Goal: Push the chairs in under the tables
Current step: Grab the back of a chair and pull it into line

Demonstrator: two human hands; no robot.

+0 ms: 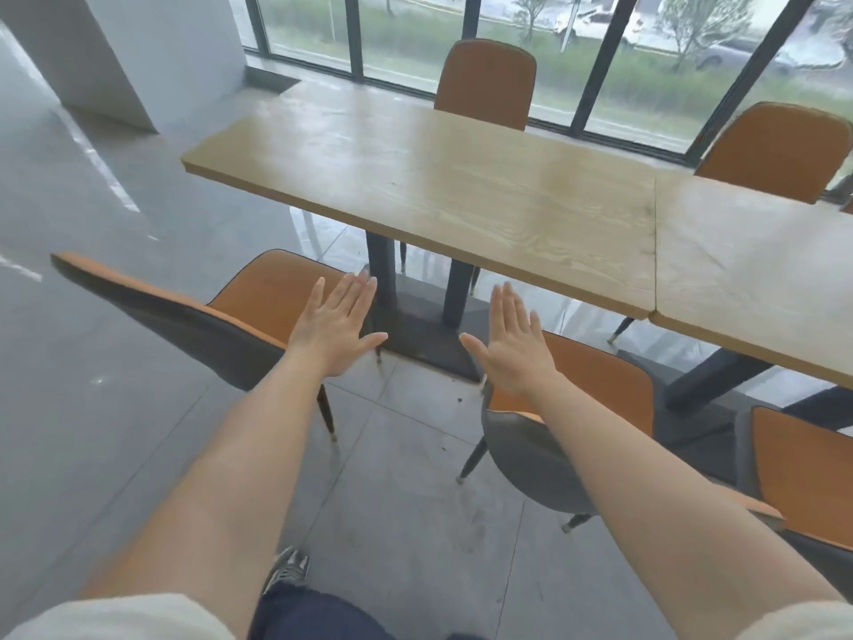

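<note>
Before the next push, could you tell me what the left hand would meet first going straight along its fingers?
The left hand would probably reach the near edge of the table, or its dark leg if lower; depth is unclear.

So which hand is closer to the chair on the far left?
Left. The left hand is over that chair, above its orange seat; the right hand is off to the side, above the next chair.

Bright, even daylight reaches you from the windows [406, 39] at 12 o'clock. Glare sheen on the tabletop [461, 177] and floor tiles [69, 200]; shadows soft. Your frame bends at the edges; slight blur throughout.
</note>
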